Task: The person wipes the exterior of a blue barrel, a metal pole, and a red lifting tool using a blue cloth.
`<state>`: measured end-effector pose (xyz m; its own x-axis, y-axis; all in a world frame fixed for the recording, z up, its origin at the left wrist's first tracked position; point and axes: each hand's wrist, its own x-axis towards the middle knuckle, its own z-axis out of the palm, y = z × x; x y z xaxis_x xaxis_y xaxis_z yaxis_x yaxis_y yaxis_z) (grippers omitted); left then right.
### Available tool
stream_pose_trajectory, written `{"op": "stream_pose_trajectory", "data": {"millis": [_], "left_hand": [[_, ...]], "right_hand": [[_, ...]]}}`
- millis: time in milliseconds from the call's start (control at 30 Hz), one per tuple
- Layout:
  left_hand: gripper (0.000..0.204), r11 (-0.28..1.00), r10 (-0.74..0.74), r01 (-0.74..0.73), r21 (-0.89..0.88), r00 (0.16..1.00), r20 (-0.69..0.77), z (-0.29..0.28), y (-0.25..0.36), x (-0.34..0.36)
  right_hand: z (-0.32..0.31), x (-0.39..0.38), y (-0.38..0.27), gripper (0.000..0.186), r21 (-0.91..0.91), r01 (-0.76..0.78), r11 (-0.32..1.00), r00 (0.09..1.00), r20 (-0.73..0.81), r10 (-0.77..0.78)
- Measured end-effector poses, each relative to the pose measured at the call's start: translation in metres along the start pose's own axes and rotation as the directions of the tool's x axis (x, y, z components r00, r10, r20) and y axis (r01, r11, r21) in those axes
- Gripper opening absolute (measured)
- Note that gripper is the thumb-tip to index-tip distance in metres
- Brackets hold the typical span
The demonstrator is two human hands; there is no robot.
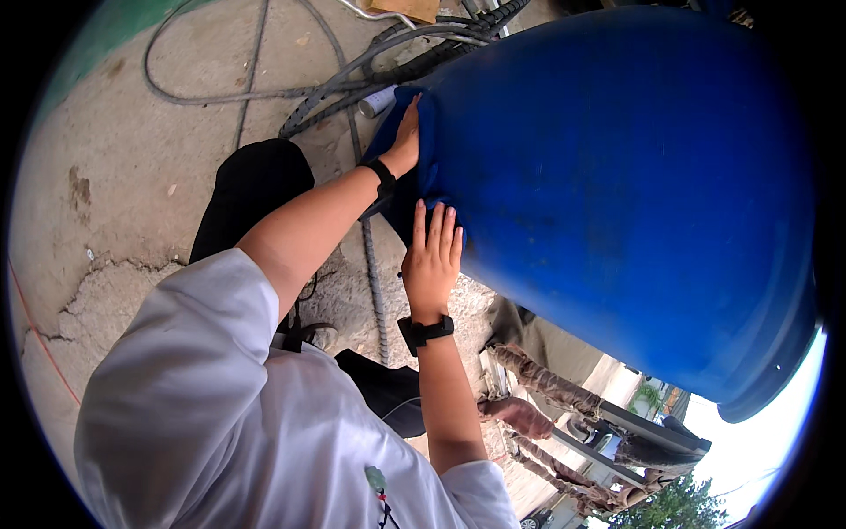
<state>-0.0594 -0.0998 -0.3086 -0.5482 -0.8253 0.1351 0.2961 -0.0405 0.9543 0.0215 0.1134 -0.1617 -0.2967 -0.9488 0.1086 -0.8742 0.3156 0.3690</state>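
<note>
The left hand [407, 139] and right hand [431, 257] are resting open against crumpled blue fabric [429, 152], the blue drum [617, 194] sitting rightward of them; flattened fingers should be spreading pressure evenly.

We wear a white short-sleeved shirt [194, 353], black wristbands [432, 331], black trousers [251, 189] and a green pendant [375, 479] on a dark cord [385, 510].
</note>
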Motion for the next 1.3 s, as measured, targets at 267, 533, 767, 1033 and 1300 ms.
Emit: {"op": "stream_pose_trajectory", "data": {"millis": [267,533,767,1033,1300], "left_hand": [[0.063,0.714,0.570,-0.655,0.249,0.749,0.338,0.021,0.203,-0.024],[0.064,0.869,0.386,-0.448,0.211,0.879,0.279,0.012,0.145,-0.024],[0.060,0.961,0.274,-0.274,-0.034,0.938,0.213,0.002,-0.031,0.059],[0.067,0.976,-0.109,0.153,-0.154,0.958,0.265,0.003,-0.046,-0.049],[0.084,0.984,-0.131,0.096,0.152,0.961,0.242,0.004,0.020,-0.096]], "right_hand": [[0.007,0.000,-0.028,0.050,0.015,-0.247,0.969,0.966,-0.079,0.248],[-0.014,0.002,-0.031,0.030,0.195,-0.218,0.956,0.946,-0.200,0.257],[-0.035,0.030,-0.049,0.054,0.419,-0.209,0.884,0.971,-0.018,0.237],[0.034,-0.016,-0.061,0.055,0.508,-0.206,0.836,0.970,0.220,0.106],[0.065,-0.024,-0.058,0.058,0.820,-0.190,0.539,0.933,0.322,-0.161]]}}
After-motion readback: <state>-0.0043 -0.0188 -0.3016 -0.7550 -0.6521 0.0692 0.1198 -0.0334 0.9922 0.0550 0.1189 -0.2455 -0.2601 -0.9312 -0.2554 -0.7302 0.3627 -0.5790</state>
